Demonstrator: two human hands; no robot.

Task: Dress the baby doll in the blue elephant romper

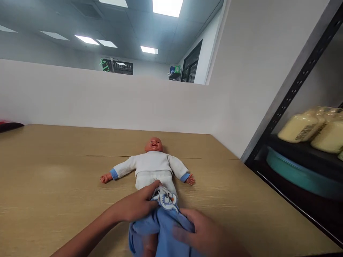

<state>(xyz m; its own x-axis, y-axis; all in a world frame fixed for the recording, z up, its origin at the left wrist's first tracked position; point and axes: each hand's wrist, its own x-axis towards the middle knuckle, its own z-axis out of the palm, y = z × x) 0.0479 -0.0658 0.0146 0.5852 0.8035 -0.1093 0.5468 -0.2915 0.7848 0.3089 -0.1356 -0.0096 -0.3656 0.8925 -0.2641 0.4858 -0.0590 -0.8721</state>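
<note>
Fingers [153, 191] of left hand [135, 206] are being curled together and clamped on the top edge of the blue garment [160, 230], just beside its embroidered patch [165, 198]

Right hand [205, 233] is being laid on the garment's right side, with its fingers [183, 232] touching the cloth. That area is blurred, so it cannot be told whether they are being closed on the cloth or only pressed flat

Garment is being held bunched between both hands, over the legs of the doll [152, 166] and near the bottom centre of the view. The patch end is being pointed toward the doll's waist

Doll is being supported face-up by the wooden surface [53, 185], head pointing away and arms spread out to both sides. It is being shown in a white top with blue cuffs and white trousers; the lower legs are being hidden by the garment and the hands

Surface is being bounded at the back by a pale partition wall [80, 96]. At the right, just beside the surface, cream-coloured bottles [301, 127] and a teal round item [294, 172] are being carried on a dark metal rack [293, 89], well apart from the hands. A dark object [9, 126] is being cut off by the far left edge of the view
</note>
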